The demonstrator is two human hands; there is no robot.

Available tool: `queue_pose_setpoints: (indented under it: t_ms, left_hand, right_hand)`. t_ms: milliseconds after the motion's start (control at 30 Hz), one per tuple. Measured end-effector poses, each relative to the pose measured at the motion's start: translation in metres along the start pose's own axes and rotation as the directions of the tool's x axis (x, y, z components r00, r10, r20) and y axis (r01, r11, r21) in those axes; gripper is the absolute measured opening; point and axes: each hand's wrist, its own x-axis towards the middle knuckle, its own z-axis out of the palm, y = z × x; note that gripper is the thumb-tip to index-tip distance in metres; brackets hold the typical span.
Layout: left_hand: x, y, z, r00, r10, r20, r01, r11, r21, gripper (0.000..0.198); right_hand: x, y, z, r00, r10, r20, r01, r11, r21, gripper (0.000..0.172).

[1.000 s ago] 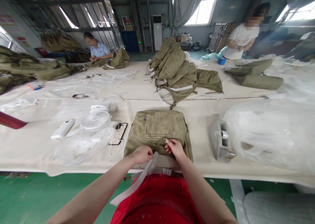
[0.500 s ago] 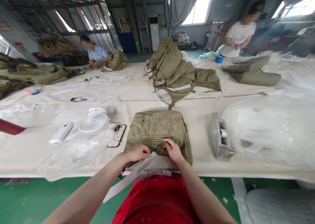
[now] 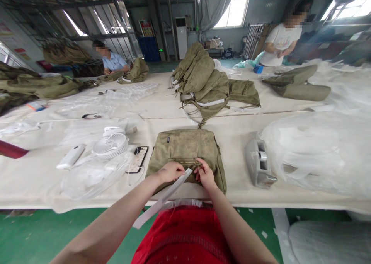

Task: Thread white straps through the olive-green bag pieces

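An olive-green canvas bag (image 3: 188, 144) lies flat in front of me, a zipper (image 3: 185, 160) running across its face. In my left hand (image 3: 173, 172) is one end of a long white strip (image 3: 165, 199), pinched between thumb and fingers; the strip slants down toward my body, past the table edge. My right hand (image 3: 205, 176) is over the bag's right half, its fingertips pinched together at the right end of the zipper. Whatever sits between those fingertips is too small to make out.
Left of the bag are a phone (image 3: 138, 159), a white fan (image 3: 110, 146) and a white case (image 3: 71, 157). On the right stand a tape dispenser (image 3: 261, 161) and clear plastic bags (image 3: 315, 152). More olive bags (image 3: 199, 74) lie behind. Two people work across the table.
My left hand has moved up and right with the white strip, closer to the right hand. The right hand has shifted slightly along the zipper's right end.
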Motion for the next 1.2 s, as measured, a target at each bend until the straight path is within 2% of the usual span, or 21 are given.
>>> queue_pose_setpoints:
  t_ms: [133, 333, 500, 567, 767, 967, 1200]
  left_hand:
    - [0.009, 0.012, -0.002, 0.999, 0.013, -0.031, -0.01, 0.996, 0.086, 0.032]
    - [0.019, 0.023, 0.0, 0.999, -0.018, -0.045, 0.023, 0.991, 0.129, 0.033]
    - [0.022, 0.022, -0.001, 0.998, -0.003, -0.059, 0.015, 0.98, 0.198, 0.033]
    - [0.023, 0.021, -0.001, 0.998, 0.008, -0.067, 0.006, 0.978, 0.209, 0.032]
    - [0.024, 0.017, 0.002, 0.995, 0.016, -0.097, 0.003, 0.982, 0.187, 0.034]
    - [0.023, 0.017, 0.004, 0.993, -0.105, -0.061, 0.108, 0.993, 0.053, 0.036]
    - [0.023, 0.019, 0.007, 0.99, -0.126, -0.061, 0.127, 0.992, 0.02, 0.031]
  right_hand:
    - [0.001, 0.0, 0.0, 1.0, 0.011, 0.005, -0.011, 1.0, 0.029, 0.051]
    - [0.001, 0.001, 0.0, 1.0, -0.001, -0.001, 0.002, 0.999, 0.043, 0.05]
    - [0.0, 0.006, 0.0, 0.984, -0.089, -0.155, 0.092, 0.996, 0.008, 0.043]
    - [-0.001, 0.007, 0.0, 0.98, -0.099, -0.175, 0.101, 0.995, 0.002, 0.04]
    - [0.0, 0.004, -0.003, 0.991, -0.059, -0.119, 0.06, 0.998, 0.007, 0.037]
    - [0.0, 0.003, -0.002, 0.992, -0.023, -0.121, 0.023, 1.0, -0.005, 0.034]
    - [-0.001, 0.002, -0.002, 0.995, -0.024, -0.098, 0.027, 0.999, 0.029, 0.031]
